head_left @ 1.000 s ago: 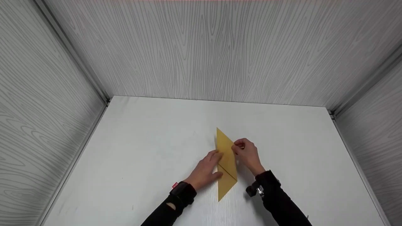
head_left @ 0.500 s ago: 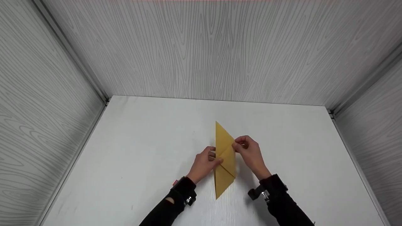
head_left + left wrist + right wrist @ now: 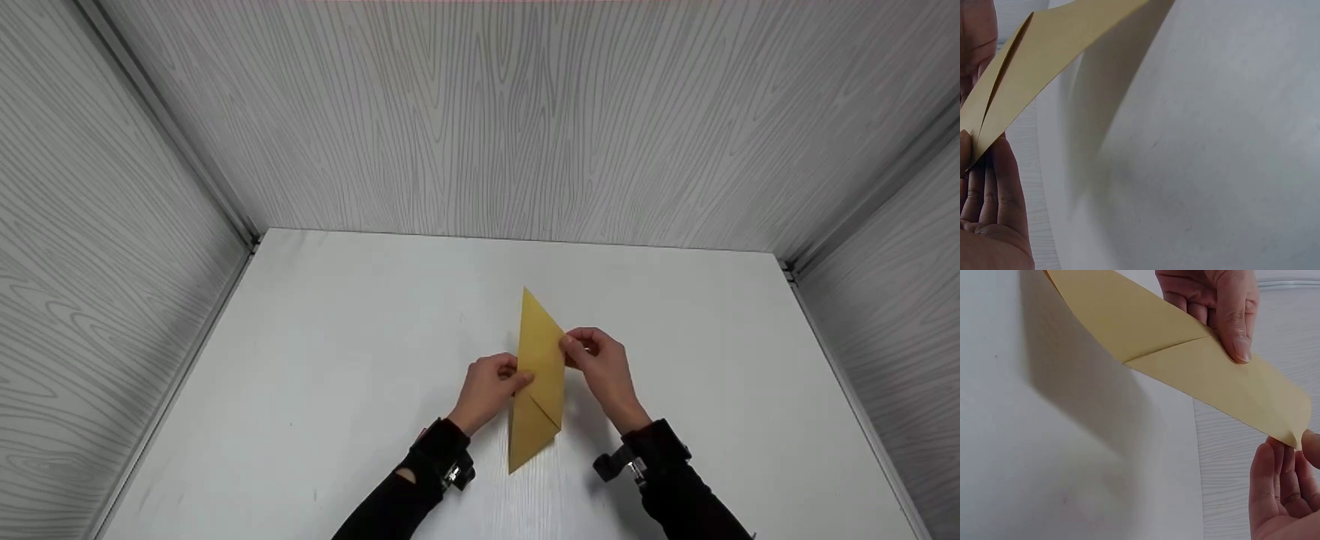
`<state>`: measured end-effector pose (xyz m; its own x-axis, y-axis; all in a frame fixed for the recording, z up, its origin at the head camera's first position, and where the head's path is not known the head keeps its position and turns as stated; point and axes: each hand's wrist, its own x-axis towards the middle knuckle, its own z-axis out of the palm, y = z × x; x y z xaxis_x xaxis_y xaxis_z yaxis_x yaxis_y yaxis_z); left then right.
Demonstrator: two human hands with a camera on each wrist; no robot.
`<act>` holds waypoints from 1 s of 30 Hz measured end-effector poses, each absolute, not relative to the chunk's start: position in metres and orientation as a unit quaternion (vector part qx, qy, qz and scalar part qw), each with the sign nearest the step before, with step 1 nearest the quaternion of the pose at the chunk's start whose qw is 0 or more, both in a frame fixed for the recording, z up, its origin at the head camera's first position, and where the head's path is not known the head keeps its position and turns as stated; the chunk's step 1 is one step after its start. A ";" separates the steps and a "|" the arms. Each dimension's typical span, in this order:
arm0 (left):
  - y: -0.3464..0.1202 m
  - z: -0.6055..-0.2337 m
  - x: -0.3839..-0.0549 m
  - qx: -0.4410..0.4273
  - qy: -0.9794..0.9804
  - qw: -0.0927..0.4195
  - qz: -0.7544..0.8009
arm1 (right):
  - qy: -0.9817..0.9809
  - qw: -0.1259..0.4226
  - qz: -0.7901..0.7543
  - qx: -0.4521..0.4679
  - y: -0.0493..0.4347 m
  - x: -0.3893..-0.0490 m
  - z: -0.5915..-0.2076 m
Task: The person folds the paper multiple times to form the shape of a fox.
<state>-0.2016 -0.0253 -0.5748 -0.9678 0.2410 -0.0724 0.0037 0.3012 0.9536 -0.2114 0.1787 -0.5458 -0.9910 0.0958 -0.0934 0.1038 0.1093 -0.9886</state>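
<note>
A folded sheet of yellow paper [image 3: 541,352] is held up off the white table between both hands, long and narrow with pointed ends. One slanting fold edge crosses its lower half. My left hand [image 3: 486,390] pinches the left long edge near the middle, thumb on the face toward me. At the upper right corner, my right hand [image 3: 604,371] pinches the edge between thumb and fingers. In the right wrist view the paper [image 3: 1168,343] shows its crease, with the left thumb lying on it. The left wrist view shows a slit-like gap along the folded paper [image 3: 1039,62].
The white tabletop [image 3: 360,322] spreads around the hands, with the paper's shadow on it. Grey wood-grain panels stand at the back [image 3: 480,120], left [image 3: 97,285] and right [image 3: 892,315]. Black bands with small devices sit on both wrists.
My left hand went from lying flat on the paper to pinching its left edge. The paper rose off the table and tilted slightly, its top leaning right. My right hand kept its pinch.
</note>
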 end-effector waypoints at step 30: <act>-0.023 -0.570 -0.202 0.060 0.798 0.091 0.593 | 0.826 -0.031 -0.563 0.009 0.179 -0.204 -0.553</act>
